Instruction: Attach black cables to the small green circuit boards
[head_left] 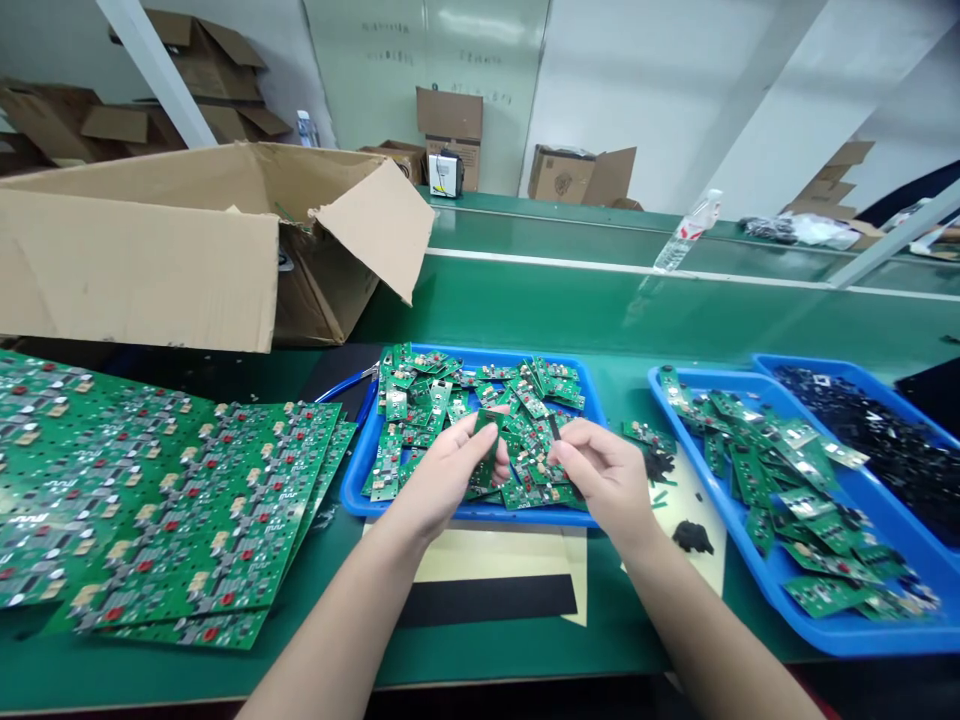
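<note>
My left hand (450, 470) grips a small green circuit board (486, 450) between thumb and fingers, above a blue tray (480, 512) heaped with similar boards. To its right, my right hand (604, 475) pinches a small black strip (555, 428), which stands upright from the fingertips. The two hands are apart, and the strip does not touch the held board. Beneath the hands, a long black strip (487, 600) lies on a cream sheet (495, 550) in front of the tray.
Large circuit board panels (202, 500) are stacked at left, near blue-handled pliers (349, 382). A second blue tray (847, 635) of boards stands at right, beside a tray of black pieces (877, 430). Black scraps (693, 537) lie between. An open cardboard box (135, 260) is behind the panels.
</note>
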